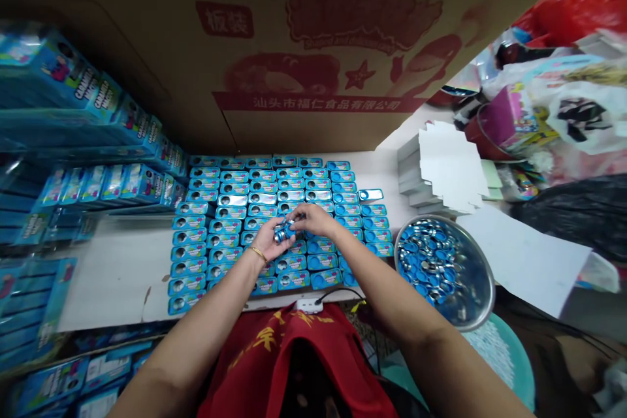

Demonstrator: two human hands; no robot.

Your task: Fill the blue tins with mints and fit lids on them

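Small blue-and-silver round pieces [285,231] lie cupped in my left hand [268,240], its fingers curled around them. My right hand [312,218] reaches over from the right, with fingertips pinched together on a piece at the top of that handful. Both hands are above rows of small blue boxes [188,253] laid flat on the white table. Many boxes have a round hole; in the right-hand columns, blue discs fill the holes. More of the round pieces [426,261] fill part of a metal bowl [486,281] to my right.
A large cardboard carton [304,130] stands behind the rows. Stacked blue display boxes [98,98] are at left. White folded cartons [450,166] stand right of the rows, near a white sheet [533,261]. A green basin [524,353] sits below the bowl. Bags clutter the far right.
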